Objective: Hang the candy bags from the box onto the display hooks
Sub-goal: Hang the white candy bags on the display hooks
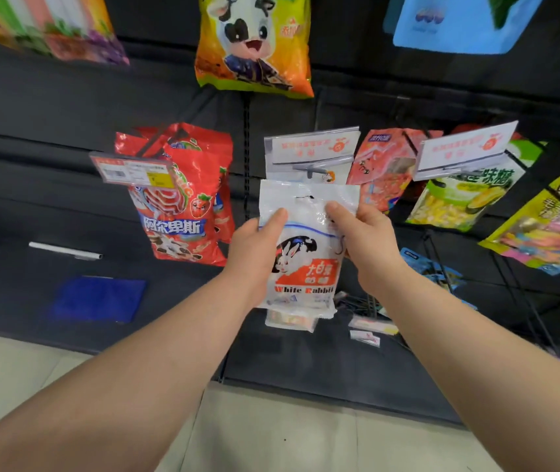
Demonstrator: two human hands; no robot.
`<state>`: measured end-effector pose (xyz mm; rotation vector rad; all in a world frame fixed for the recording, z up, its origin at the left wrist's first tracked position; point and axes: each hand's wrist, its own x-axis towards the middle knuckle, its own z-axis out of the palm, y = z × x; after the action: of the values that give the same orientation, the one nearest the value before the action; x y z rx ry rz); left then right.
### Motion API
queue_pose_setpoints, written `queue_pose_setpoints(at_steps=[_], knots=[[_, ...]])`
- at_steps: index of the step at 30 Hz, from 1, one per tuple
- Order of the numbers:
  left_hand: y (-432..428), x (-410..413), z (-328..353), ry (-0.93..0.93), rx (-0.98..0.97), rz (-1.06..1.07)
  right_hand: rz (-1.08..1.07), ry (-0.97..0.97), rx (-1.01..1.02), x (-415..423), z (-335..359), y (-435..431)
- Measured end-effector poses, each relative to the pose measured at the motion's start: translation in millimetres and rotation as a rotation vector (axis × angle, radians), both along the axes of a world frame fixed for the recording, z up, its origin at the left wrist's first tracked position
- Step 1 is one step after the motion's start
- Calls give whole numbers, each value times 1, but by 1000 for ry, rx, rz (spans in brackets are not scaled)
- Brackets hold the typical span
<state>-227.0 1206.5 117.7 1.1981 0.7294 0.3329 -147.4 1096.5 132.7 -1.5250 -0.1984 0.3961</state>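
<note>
I hold a white White Rabbit candy bag [305,253] upright in both hands in front of the black display wall. My left hand [258,243] grips its left edge, thumb on the front. My right hand [363,240] grips the right edge, thumb near the punched hang hole at the top. The bag's top edge sits just below a display hook [316,168] that carries a clear price-tag holder [311,148]. Another white bag [290,320] shows below the held one. The box is not in view.
Red candy bags [186,199] hang to the left behind a price tag [132,168]. Pink, green and yellow bags [459,192] hang to the right. A cow-print bag [254,42] hangs above. A blue cloth [97,298] and a white pen [65,251] lie on the dark shelf.
</note>
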Motion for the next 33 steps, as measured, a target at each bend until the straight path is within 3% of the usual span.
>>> queue_pose_setpoints(at_steps=[21,33], knots=[[19,36,5,-15,29,12,-105,-42,81,19,5,22],[30,50,4,90,39,23,-142,-36,-113,39,-1,40]])
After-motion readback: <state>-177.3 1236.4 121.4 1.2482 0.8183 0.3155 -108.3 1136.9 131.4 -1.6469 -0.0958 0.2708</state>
